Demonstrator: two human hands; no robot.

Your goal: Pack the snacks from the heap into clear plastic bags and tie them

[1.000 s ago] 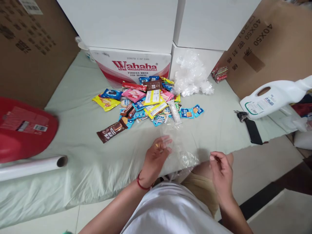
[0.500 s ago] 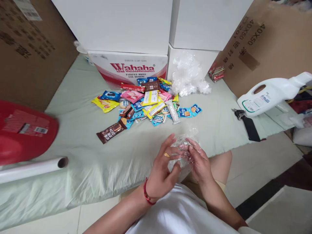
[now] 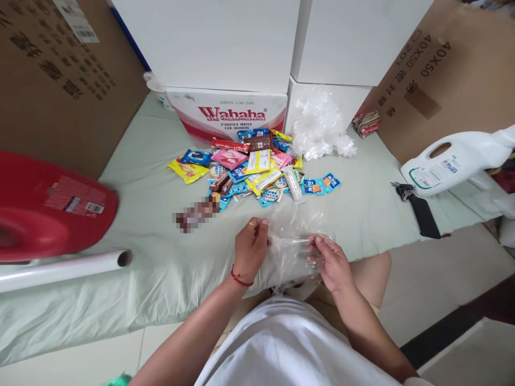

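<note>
A clear plastic bag [image 3: 290, 251] is stretched between my two hands above the front edge of the cloth-covered surface. My left hand [image 3: 251, 247], wearing a ring and a red cord bracelet, is closed on the bag's left side. On the other side, my right hand [image 3: 332, 261] pinches the film between thumb and fingers. Just beyond the bag lies a heap of small wrapped snacks [image 3: 257, 169] in blue, yellow, pink, red and brown. One brown packet [image 3: 196, 213], blurred out, lies at the heap's near left.
A Wahaha carton [image 3: 229, 115] and a pile of crumpled clear plastic [image 3: 319, 126] stand behind the snacks. To the left are a red container [image 3: 60, 203] and a white tube [image 3: 68, 269]. A white jug [image 3: 450, 161], keys [image 3: 404, 190] and a black phone-like object [image 3: 424, 217] lie right.
My left hand has moved left and closed, drawing the bunched bag out wide. My right hand keeps its pinch on it. The view has shifted slightly.
</note>
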